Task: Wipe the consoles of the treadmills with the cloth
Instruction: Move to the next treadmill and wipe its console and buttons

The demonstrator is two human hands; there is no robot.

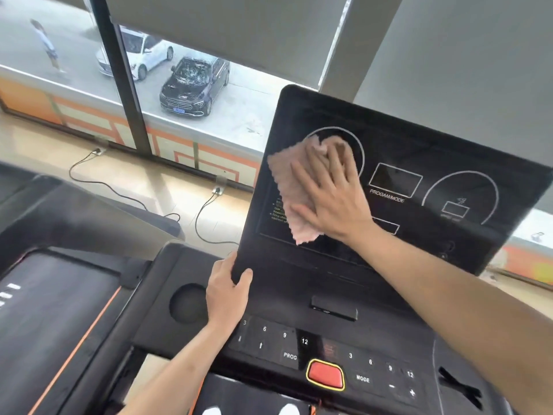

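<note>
Head view: left dial [356, 142] on console [419, 139] half behind cloth [287, 187].

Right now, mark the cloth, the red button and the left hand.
cloth [284, 187]: head view, its uncovered left part.
red button [325, 374]: head view, its middle.
left hand [226, 293]: head view, back of hand.

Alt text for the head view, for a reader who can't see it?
The right hand presses a pinkish fluffy cloth flat against the black upright treadmill console screen, while the left hand grips the screen's lower left edge.
</note>
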